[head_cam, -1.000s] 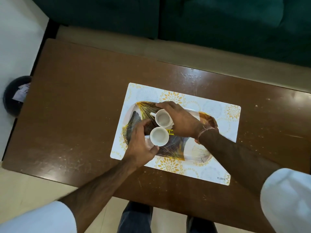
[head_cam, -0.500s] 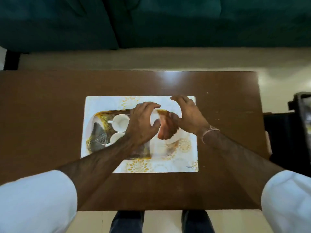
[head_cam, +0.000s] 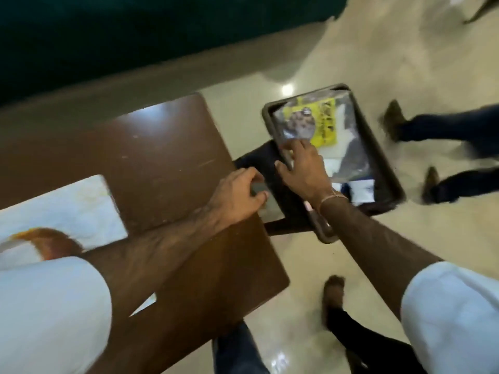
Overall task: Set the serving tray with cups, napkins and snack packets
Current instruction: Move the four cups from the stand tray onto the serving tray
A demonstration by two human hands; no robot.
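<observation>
The view is blurred. A dark tray (head_cam: 321,232) sits on a low dark stool (head_cam: 256,160) off the table's right end. It holds a yellow snack packet (head_cam: 324,122), a clear silvery packet (head_cam: 294,125) and white napkins (head_cam: 361,190). My right hand (head_cam: 302,171) hovers over the tray's near-left rim, fingers spread, fingertips at the silvery packet. My left hand (head_cam: 237,193) is curled at the table's right edge beside the stool, around a grey blur. The patterned serving tray (head_cam: 48,240) on its white placemat (head_cam: 59,206) shows only at the far left; the cups are out of view.
The brown table (head_cam: 162,157) fills the left half. A dark green sofa (head_cam: 108,36) runs along the back. Other people's feet (head_cam: 394,120) and legs stand on the glossy floor right of the dark tray, and one foot (head_cam: 333,292) near the table's corner.
My head has swung right, away from the serving tray. Both hands left the cups and serving tray and moved to the dark tray off the table's right end.
</observation>
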